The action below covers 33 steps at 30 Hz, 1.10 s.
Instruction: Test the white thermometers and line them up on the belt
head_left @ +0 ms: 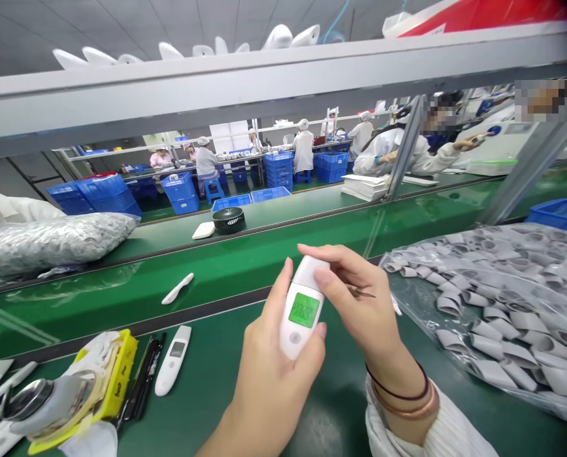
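"So, where was the white, rounded oblong plastic device [302, 304]?"

"Between both hands, raised over the dark green tabletop [207, 381]. The left hand [269, 358] was curled around its lower body, thumb along the right edge. The right hand [371, 308] was pinching the cap end between thumb and fingers."

"Which way did it point?"

"Its long axis ran away from the wearer and leaned a little right. The cap end was farthest, the rounded end nearest the left palm. One lit green rectangular screen [304, 310] faced up at the wearer, with one round grey button [294, 338] below it."

"Any others like it?"

"One matching white device with a grey screen [172, 365] lay flat to the left, also leaning right. More white plastic pieces [14, 384] overlapped at the lower left corner, too cut off to count."

"What else was near?"

"One yellow plastic tray [122, 374], heaped full, with slim black pens [143, 381] bunched beside it; I couldn't separate them for a count. One slender white stick-shaped piece [177, 289] lay beyond the tabletop's edge. On the right, one clear plastic bag [417, 298] held curved grey plastic pieces [490, 330], dozens of them, pointing every way."
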Each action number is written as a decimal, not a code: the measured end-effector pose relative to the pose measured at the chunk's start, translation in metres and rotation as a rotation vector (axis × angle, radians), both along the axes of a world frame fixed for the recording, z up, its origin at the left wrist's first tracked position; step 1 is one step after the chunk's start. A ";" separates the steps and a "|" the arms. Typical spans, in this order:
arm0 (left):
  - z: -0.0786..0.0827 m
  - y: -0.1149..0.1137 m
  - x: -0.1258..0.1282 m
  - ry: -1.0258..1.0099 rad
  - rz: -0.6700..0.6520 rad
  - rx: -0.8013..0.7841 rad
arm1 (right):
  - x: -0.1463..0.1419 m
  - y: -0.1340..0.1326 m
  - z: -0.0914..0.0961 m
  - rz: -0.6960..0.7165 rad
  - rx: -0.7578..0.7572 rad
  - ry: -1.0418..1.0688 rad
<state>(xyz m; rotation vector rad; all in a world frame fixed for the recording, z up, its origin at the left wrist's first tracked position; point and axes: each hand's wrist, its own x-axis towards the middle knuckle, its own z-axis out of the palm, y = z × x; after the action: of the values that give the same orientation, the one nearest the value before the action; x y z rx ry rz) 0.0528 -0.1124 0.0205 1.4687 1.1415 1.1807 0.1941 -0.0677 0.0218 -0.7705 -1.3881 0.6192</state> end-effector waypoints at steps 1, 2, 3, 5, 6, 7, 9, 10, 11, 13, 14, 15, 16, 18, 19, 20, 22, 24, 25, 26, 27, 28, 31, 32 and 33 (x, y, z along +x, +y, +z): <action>0.001 -0.001 0.001 -0.008 0.009 -0.004 | -0.001 0.000 -0.001 0.004 0.018 -0.003; 0.001 -0.002 0.002 -0.013 0.005 -0.010 | -0.001 0.001 -0.002 0.004 0.033 0.002; 0.001 -0.003 0.002 -0.015 -0.004 -0.016 | -0.002 0.001 -0.003 0.006 0.046 0.006; 0.000 -0.003 0.003 -0.008 -0.015 -0.019 | -0.002 0.000 -0.003 0.009 0.060 0.008; 0.000 -0.002 0.003 0.005 -0.015 -0.011 | -0.002 -0.001 -0.003 0.011 0.057 0.006; -0.001 0.000 0.003 0.030 -0.020 0.002 | -0.002 -0.001 -0.003 0.010 0.048 0.006; -0.002 0.004 0.002 0.122 -0.029 0.035 | -0.002 -0.002 -0.001 -0.002 0.018 0.010; -0.002 0.006 0.002 0.183 -0.029 0.052 | -0.002 -0.001 -0.001 -0.009 0.005 0.012; -0.003 0.008 0.002 0.243 -0.023 0.074 | -0.001 -0.001 -0.001 -0.013 0.002 0.017; -0.004 0.011 0.001 0.341 0.009 0.127 | 0.001 0.001 -0.001 0.003 0.021 0.026; -0.005 0.012 0.001 0.368 0.028 0.156 | 0.002 0.002 -0.001 0.019 0.035 0.032; -0.005 0.012 0.001 0.383 0.037 0.179 | 0.003 0.003 -0.001 0.035 0.046 0.038; -0.005 0.012 0.001 0.391 0.041 0.192 | 0.003 0.004 -0.001 0.045 0.050 0.041; -0.005 0.010 0.003 0.394 0.035 0.193 | 0.004 0.004 -0.001 0.043 0.038 0.039; -0.005 0.009 0.004 0.395 0.035 0.186 | 0.003 0.004 0.000 0.037 0.031 0.036; -0.004 0.009 0.005 0.396 0.042 0.179 | 0.003 0.004 0.001 0.035 0.024 0.033; -0.003 0.008 0.007 0.397 0.065 0.168 | 0.003 0.004 0.001 0.051 0.010 0.033; -0.002 0.008 0.007 0.391 0.071 0.160 | 0.004 0.006 -0.001 0.089 -0.006 0.044; -0.002 0.009 0.006 0.388 0.065 0.168 | 0.006 0.008 -0.002 0.117 -0.010 0.057; -0.002 0.010 0.005 0.386 0.065 0.186 | 0.008 0.009 -0.004 0.147 -0.015 0.070; -0.001 0.012 0.002 0.377 0.078 0.203 | 0.010 0.010 -0.005 0.178 -0.025 0.078; -0.001 0.014 0.000 0.353 0.098 0.206 | 0.012 0.010 -0.006 0.202 -0.040 0.082; 0.001 0.019 -0.008 0.097 0.127 0.096 | 0.016 0.008 -0.004 0.223 -0.081 0.039; 0.002 0.021 -0.009 -0.035 0.103 0.052 | 0.016 0.007 -0.002 0.218 -0.071 0.003; 0.003 0.022 -0.011 -0.164 0.068 0.030 | 0.016 0.005 0.000 0.212 -0.041 -0.047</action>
<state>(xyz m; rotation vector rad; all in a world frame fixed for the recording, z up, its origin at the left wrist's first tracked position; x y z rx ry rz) 0.0422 -0.0902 0.0235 1.3382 1.0719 1.3446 0.2103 -0.0626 0.0214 -0.6784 -1.5164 0.8011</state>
